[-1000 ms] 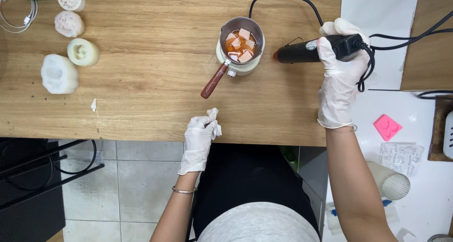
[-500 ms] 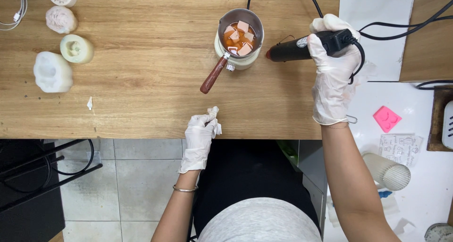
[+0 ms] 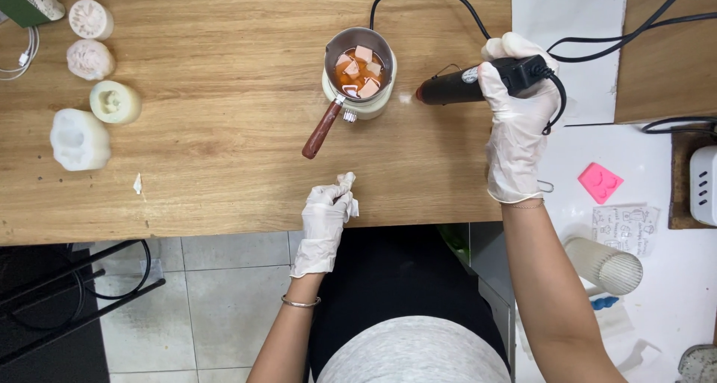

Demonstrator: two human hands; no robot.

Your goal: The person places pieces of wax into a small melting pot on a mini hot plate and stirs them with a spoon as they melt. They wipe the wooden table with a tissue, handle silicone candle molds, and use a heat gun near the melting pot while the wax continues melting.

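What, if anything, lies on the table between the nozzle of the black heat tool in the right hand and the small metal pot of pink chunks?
Nothing visible: only bare wood separates the heat tool, held by the right hand, from the pot.

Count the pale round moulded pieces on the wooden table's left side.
4, down the left edge: top flower-patterned disc, pinkish one below it, cream cylinder, large translucent white mould lowest. None seems hidden.

Light: bright, even, from overhead
Shadows: soft, short beside the melting pot [image 3: 359, 70] on the worktop [image 3: 209, 121]
Glare: none
Focus: sharp throughout
Distortion: slight at the edges
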